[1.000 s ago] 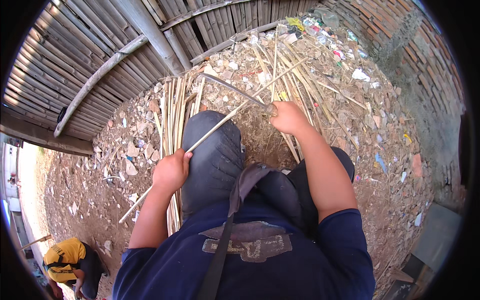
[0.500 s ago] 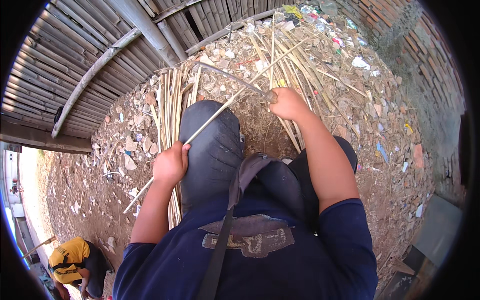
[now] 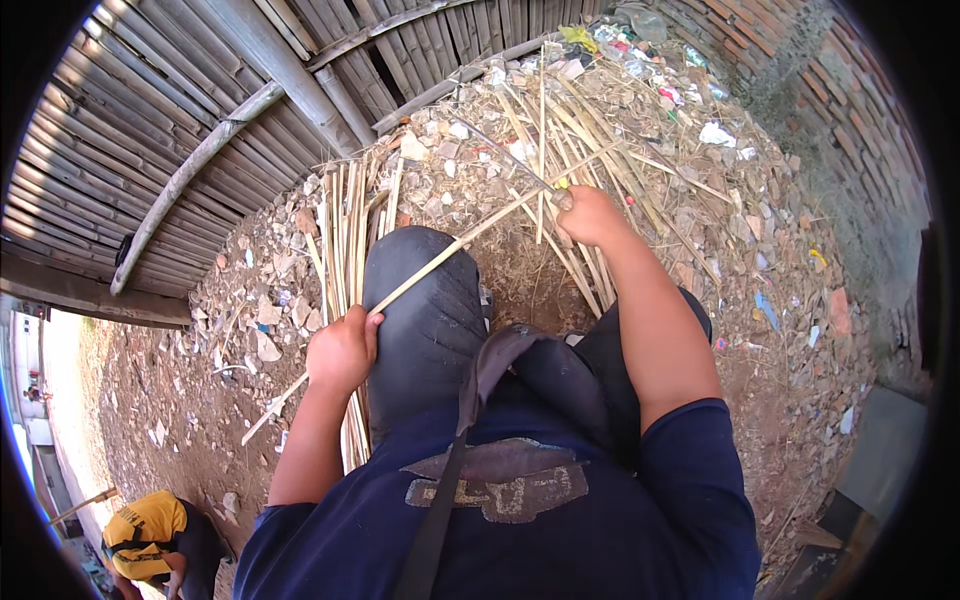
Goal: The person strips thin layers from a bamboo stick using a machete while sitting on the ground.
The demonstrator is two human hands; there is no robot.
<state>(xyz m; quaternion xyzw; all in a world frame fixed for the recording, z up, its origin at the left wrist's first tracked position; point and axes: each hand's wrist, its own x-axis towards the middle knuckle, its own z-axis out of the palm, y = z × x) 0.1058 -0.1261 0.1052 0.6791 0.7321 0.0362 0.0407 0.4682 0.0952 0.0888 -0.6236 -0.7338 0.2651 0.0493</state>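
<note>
My left hand (image 3: 340, 350) is closed round a long pale bamboo strip (image 3: 430, 265), which slants across my left knee up to the right. In my right hand (image 3: 592, 217) is the handle of a long knife (image 3: 515, 163); its thin dark blade points up and left. The blade crosses the strip near the strip's far part; whether they touch I cannot tell. A bundle of cut bamboo strips (image 3: 345, 225) lies beside my left leg. More loose strips (image 3: 590, 130) are spread on the ground beyond my right hand.
A bamboo slat wall (image 3: 150, 130) with poles stands at the upper left, a brick wall (image 3: 840, 110) at the right. Stones and litter (image 3: 715, 133) cover the dirt ground. A person in a yellow shirt (image 3: 150, 530) bends down at the lower left.
My right hand with the knife has moved a little right and nearer to me, along the strip. The strip's far end has come lower. My left hand keeps its hold.
</note>
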